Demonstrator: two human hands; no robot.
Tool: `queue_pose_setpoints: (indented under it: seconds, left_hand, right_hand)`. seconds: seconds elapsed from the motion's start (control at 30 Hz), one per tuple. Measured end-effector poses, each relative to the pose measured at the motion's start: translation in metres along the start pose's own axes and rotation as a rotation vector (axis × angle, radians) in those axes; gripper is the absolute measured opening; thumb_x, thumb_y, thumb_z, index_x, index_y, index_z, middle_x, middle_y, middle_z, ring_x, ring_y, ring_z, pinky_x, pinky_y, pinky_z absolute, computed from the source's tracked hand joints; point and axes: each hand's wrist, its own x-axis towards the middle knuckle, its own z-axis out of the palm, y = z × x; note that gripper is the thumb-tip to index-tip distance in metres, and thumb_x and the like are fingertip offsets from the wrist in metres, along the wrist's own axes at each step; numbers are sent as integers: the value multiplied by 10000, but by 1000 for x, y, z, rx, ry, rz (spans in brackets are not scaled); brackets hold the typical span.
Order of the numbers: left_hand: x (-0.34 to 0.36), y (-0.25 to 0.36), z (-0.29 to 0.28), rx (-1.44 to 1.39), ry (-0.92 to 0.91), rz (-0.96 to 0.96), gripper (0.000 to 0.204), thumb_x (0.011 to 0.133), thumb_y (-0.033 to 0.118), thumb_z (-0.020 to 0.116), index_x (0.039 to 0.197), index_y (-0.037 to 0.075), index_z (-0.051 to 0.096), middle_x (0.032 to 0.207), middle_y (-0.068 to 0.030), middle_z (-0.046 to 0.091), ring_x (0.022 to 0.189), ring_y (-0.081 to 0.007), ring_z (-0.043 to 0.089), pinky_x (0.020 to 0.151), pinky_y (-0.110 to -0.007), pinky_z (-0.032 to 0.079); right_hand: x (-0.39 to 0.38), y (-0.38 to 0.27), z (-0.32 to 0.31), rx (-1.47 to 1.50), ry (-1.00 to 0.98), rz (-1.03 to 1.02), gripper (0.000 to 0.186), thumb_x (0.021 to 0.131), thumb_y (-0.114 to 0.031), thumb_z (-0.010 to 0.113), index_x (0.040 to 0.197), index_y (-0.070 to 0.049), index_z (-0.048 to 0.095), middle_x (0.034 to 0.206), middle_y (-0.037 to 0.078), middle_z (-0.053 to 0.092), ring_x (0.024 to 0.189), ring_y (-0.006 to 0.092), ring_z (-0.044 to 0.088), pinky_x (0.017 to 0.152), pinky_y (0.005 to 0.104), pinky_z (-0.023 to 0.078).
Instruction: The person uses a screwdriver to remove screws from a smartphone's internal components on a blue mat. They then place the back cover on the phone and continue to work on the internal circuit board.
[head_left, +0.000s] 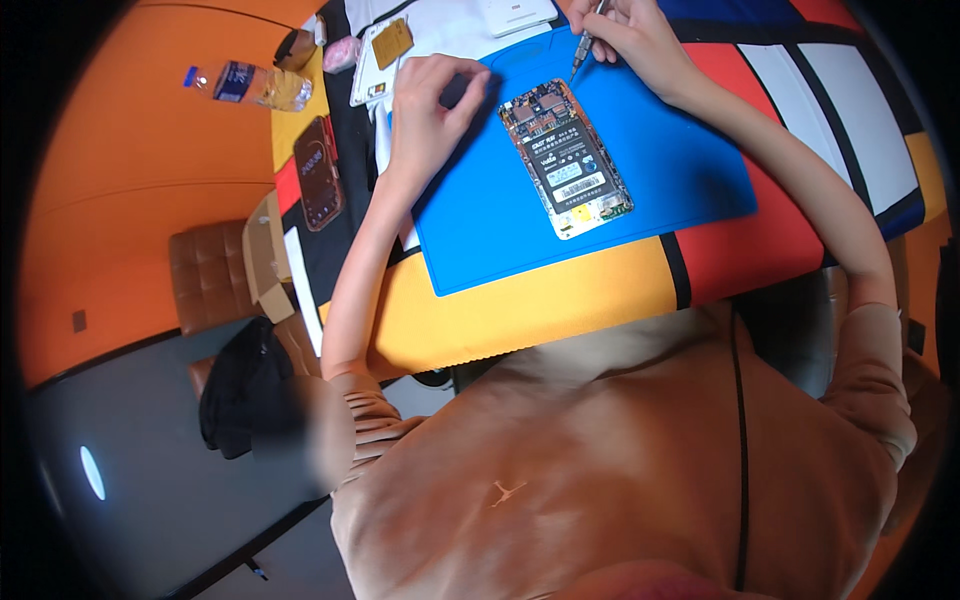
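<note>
An opened smartphone (570, 165) lies on a blue work mat (470, 250), its circuit boards and black battery (562, 150) bare. My right hand (625, 35) grips a slim grey precision screwdriver (582, 50) between thumb and fingers. The driver points down, its tip at the phone's far right corner; whether it touches a screw is too small to tell. Off the phone's far left corner is my left hand (435, 90), wrist raised, thumb and forefinger tips together. Anything in that pinch is too small to make out.
Left of the mat lie a lit phone (317, 172), a water bottle (248, 85), a gold-brown card-like piece (391, 43) and a pink lump (342, 53). A white device (520, 14) sits at the far edge. Beyond the table stand a cardboard box (265, 255) and brown seat (210, 275).
</note>
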Motion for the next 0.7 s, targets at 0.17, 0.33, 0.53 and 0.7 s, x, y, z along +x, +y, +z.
queue_pose_setpoints:
  seconds: [0.17, 0.33, 0.53, 0.7]
  left_hand:
    - [32, 23, -1, -31, -364, 128, 109, 925, 177, 721, 973, 87, 760, 921, -63, 734, 930, -248, 633, 960, -380, 453]
    - [60, 31, 4, 64, -688, 151, 138, 951, 175, 703, 1020, 64, 745, 1027, -70, 740, 1029, -237, 655, 1012, -397, 467]
    - [71, 44, 1, 328, -717, 358, 148, 969, 183, 681, 1064, 102, 761, 1068, -64, 738, 1087, -232, 659, 1027, -379, 489]
    - [76, 52, -1, 422, -764, 422, 158, 957, 192, 690, 1076, 119, 763, 1081, -59, 729, 1085, -237, 658, 1034, -381, 490]
  right_hand:
    - [15, 32, -11, 114, 64, 138, 86, 933, -86, 604, 932, -64, 520, 690, 55, 628, 529, 103, 583, 457, 229, 431]
    - [16, 42, -13, 114, 91, 141, 114, 934, -94, 606, 894, -66, 503, 683, 67, 631, 512, 107, 578, 440, 235, 424]
    - [21, 50, -10, 202, 82, 139, 127, 929, -90, 608, 900, -68, 486, 674, 82, 627, 483, 121, 567, 415, 242, 412]
    - [27, 63, -9, 252, 80, 139, 144, 929, -94, 617, 905, -73, 477, 661, 83, 616, 463, 129, 555, 394, 252, 399]
